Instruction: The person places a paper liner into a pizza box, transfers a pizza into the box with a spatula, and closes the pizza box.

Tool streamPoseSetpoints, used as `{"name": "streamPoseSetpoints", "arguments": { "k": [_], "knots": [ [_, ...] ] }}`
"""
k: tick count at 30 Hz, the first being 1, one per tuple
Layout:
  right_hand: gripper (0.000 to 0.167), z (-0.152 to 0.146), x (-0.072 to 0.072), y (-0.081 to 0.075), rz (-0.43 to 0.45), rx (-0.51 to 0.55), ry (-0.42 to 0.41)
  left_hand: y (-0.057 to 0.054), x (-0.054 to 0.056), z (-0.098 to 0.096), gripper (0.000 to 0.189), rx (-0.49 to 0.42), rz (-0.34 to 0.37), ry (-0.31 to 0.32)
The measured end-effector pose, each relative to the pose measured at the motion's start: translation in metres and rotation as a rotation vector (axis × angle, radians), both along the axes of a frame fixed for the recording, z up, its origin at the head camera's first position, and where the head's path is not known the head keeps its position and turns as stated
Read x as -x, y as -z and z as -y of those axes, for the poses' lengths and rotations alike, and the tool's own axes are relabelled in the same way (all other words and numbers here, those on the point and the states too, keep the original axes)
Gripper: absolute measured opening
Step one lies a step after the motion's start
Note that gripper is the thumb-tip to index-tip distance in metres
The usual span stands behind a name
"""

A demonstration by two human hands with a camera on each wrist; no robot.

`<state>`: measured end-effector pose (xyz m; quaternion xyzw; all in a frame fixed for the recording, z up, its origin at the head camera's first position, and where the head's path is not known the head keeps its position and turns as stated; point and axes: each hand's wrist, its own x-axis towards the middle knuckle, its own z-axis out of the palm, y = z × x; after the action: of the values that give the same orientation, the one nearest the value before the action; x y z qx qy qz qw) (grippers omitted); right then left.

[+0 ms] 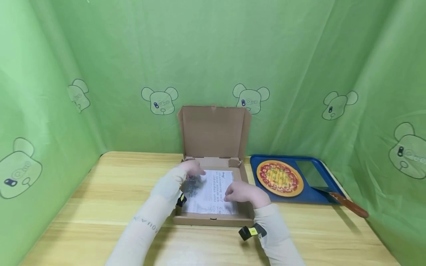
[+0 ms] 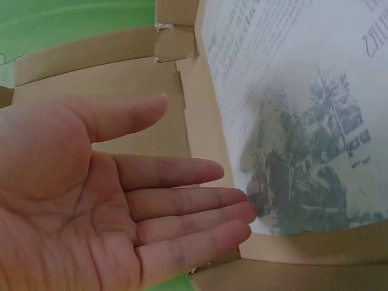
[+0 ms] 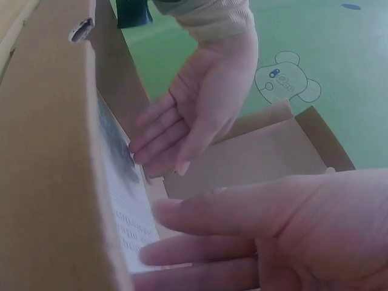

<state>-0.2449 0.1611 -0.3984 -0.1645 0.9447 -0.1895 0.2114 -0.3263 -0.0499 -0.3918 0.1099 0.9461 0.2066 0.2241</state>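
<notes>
An opened cardboard pizza box (image 1: 213,222) stands on the table with its lid (image 1: 213,131) raised at the back. A sheet of printed paper (image 1: 211,194), with text and a dark picture, lines its bottom. My left hand (image 1: 192,168) is over the box's left side; in the left wrist view its fingers (image 2: 182,203) are straight, their tips right at the paper's picture end. Over the paper's right side is my right hand (image 1: 246,193). The right wrist view shows its thumb and fingers (image 3: 200,251) extended close to the sheet, nothing between them.
Right of the box lies a blue tray (image 1: 257,159) with a round toy pizza (image 1: 280,178) on it. A wide pizza server (image 1: 313,175) rests across the tray, its wooden handle (image 1: 349,204) sticking out over the right edge. Green curtains (image 1: 213,55) surround the wooden table (image 1: 126,184).
</notes>
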Motion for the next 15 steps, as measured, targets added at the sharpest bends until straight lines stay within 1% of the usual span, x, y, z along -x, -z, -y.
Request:
{"name": "streamPoseSetpoints", "arguments": {
  "k": [2,4,8,10,13,15],
  "knots": [
    [0.03,-0.001,0.001,-0.002,-0.024,0.01,0.0,-0.002,-0.002,0.004,0.057,0.01,-0.026,0.025],
    [0.034,-0.004,0.002,-0.004,-0.054,0.018,0.001,-0.006,-0.005,0.008,0.048,0.02,-0.059,0.058],
    [0.041,-0.012,0.007,-0.01,-0.112,0.036,0.019,-0.018,-0.012,0.018,0.036,-0.007,-0.114,0.097],
    [0.044,-0.016,0.011,-0.012,-0.123,0.044,0.036,-0.023,-0.016,0.023,0.036,-0.02,-0.131,0.118],
    [0.047,-0.02,0.02,-0.013,-0.137,0.033,0.032,-0.029,-0.024,0.03,0.037,0.003,-0.159,0.185],
    [0.048,-0.02,0.027,-0.014,-0.142,0.017,0.017,-0.031,-0.029,0.034,0.031,0.03,-0.149,0.24]
  ]
}}
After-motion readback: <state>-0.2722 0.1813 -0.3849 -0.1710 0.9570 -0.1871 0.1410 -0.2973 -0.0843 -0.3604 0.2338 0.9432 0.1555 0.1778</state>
